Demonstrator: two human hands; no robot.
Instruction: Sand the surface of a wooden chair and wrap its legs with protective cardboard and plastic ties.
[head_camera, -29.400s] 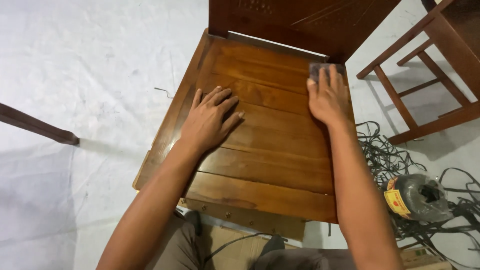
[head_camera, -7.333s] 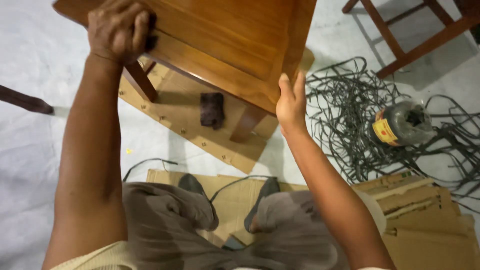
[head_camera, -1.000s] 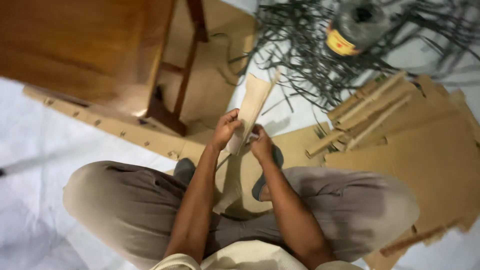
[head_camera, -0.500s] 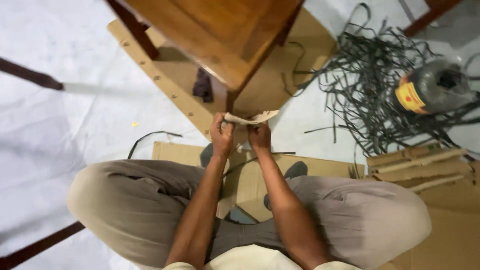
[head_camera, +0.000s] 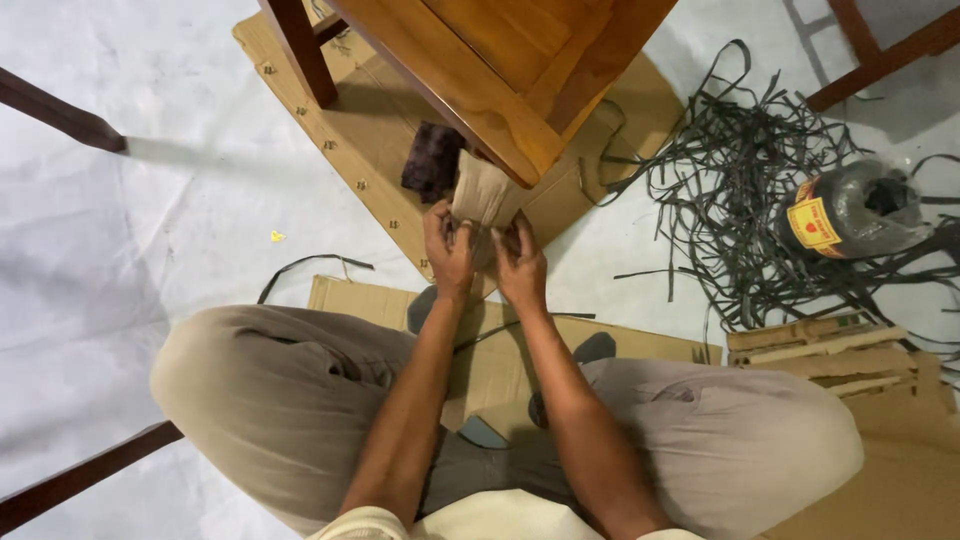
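Two hands are gripping one folded tan sheet (head_camera: 482, 192) from below: left hand (head_camera: 450, 250) and right hand (head_camera: 520, 265), fingers closed on its lower edge. It is lying just ahead of both, long axis pointing away, touching the wooden chair (head_camera: 500, 70) corner.

The sandpaper (head_camera: 483, 192) is showing as a tan, rectangular sheet, folded or curled lengthwise. It is standing roughly upright, its lower end pinched between the left hand (head_camera: 449, 252) and the right hand (head_camera: 521, 265). Its upper end is lying against the corner of the chair (head_camera: 520, 70), a brown wooden chair that is standing over flat cardboard.
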